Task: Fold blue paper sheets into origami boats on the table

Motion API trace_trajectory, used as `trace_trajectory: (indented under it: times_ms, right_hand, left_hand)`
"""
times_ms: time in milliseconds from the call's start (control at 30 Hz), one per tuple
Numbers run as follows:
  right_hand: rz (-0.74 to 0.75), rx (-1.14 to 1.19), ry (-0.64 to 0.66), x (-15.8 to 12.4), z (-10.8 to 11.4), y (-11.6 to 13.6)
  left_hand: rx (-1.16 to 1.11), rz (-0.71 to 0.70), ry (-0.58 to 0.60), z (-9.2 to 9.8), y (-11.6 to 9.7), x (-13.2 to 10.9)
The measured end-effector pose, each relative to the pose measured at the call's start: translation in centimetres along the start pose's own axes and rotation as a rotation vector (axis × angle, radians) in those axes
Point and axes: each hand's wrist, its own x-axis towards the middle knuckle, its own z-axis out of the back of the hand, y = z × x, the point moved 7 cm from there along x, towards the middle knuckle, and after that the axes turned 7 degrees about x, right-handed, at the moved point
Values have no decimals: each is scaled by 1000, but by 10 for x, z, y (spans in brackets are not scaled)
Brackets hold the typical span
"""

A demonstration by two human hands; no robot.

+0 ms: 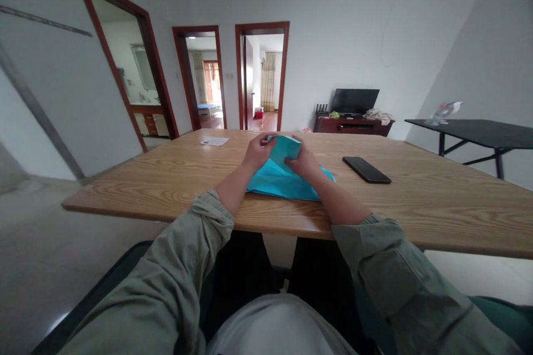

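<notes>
Between both hands, just above the wooden table (166, 191), is a folded piece of light-blue paper (286, 147). My left hand (259, 151) pinches its left edge. My right hand (306, 160) grips the lower right side, the thumb across the near face. Beneath lies a brighter blue sheet (287, 184), spread flat near the table's front edge and partly hidden by my hands and forearms. Whether the sheet is paper or thin plastic, I cannot tell.
A black phone (366, 170) lies to the right of my hands. Toward the far left of the table is a small white printed card (214, 141). Behind the table stand a television (355, 101) on a dark red cabinet (350, 125) and a black folding table (491, 130).
</notes>
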Motion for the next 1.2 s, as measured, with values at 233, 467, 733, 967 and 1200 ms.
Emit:
trace_trajectory:
  times_ms: [233,467,733,967,1200]
  right_hand:
    - [45,134,-30,-2,2,20]
    - [88,53,-57,-3,2,21]
    - [170,222,130,-19,-14,49]
    - [213,202,77,-17,-16,47]
    - [-4,340,-208,2,13,3]
  left_hand:
    - [-210,138,33,-9,7,-4]
    - [-376,385,18,-14,30,-7]
    - [-436,233,197,-31,11,-11]
    - [-221,8,329,-39,-4,-16]
    - [21,56,209,-29,15,-11]
